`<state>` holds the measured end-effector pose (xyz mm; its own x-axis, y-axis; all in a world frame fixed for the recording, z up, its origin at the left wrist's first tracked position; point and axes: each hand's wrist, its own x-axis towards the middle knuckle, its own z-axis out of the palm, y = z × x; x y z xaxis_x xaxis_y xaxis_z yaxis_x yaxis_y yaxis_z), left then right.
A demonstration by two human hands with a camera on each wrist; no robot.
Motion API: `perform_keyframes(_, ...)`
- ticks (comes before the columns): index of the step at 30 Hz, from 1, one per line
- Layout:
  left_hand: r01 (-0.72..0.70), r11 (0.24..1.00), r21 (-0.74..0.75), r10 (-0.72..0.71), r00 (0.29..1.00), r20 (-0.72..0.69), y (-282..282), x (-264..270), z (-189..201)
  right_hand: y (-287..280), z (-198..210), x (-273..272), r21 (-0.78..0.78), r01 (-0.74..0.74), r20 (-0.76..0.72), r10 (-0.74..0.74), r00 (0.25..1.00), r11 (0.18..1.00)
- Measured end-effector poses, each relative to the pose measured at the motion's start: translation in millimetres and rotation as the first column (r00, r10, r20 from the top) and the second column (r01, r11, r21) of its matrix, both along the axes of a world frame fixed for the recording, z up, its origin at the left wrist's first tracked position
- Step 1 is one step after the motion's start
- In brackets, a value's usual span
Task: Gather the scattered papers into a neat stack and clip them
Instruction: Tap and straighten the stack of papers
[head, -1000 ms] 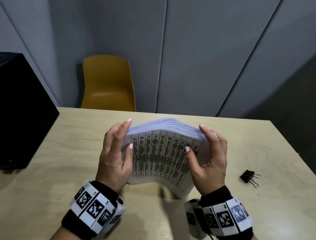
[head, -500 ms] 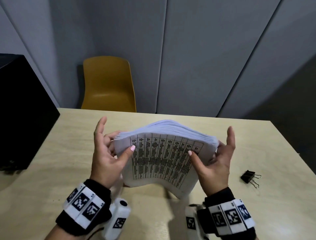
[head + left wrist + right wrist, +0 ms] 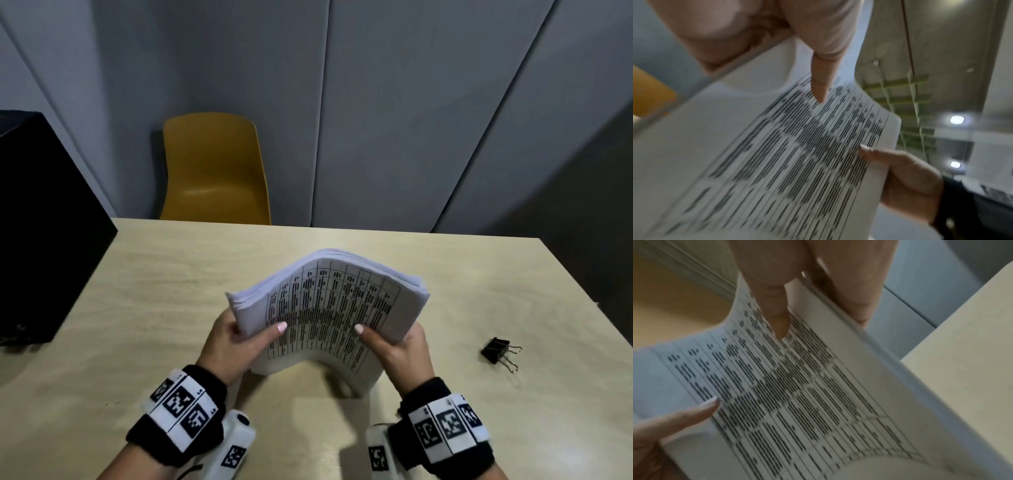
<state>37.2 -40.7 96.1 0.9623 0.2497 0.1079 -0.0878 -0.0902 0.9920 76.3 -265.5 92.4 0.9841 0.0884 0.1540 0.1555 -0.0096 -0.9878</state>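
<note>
A thick stack of papers (image 3: 329,308) with a printed table on the front sheet stands bowed on its lower edge on the table. My left hand (image 3: 239,337) grips its left side, thumb on the front sheet, fingers behind. My right hand (image 3: 402,346) grips the right side the same way. In the left wrist view the stack of papers (image 3: 777,162) fills the frame with my thumb (image 3: 821,81) pressed on it. The right wrist view shows the papers (image 3: 797,394) under my right thumb (image 3: 774,313). A black binder clip (image 3: 498,351) lies on the table to the right, apart from both hands.
The light wooden table (image 3: 154,291) ends at a far edge with a yellow chair (image 3: 212,171) behind it. A black box (image 3: 41,233) sits at the table's left. Grey wall panels stand behind.
Both hands slid down from the stack's top corners to its sides and now grip it. The stack has tilted, its left side lower than before.
</note>
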Motion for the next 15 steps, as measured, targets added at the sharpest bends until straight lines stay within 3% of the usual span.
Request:
perform_keyframes(6, -0.052, 0.997, 0.055, 0.050, 0.998, 0.035, 4, 2, -4, 2, 1, 3, -0.006, 0.027, 0.062, -0.026, 0.998, 1.000)
perform_keyframes(11, 0.039, 0.996, 0.083, -0.030, 0.994, -0.106, 1, -9, -21, -2, -16, 3, -0.097, -0.056, -0.081, 0.048, 0.996, 0.994)
perform_keyframes(15, 0.043, 0.998, 0.048, -0.039, 0.997, -0.069, 1, -11, -17, -3, -13, 2, -0.075, -0.016, -0.065, 0.011, 0.998, 0.997)
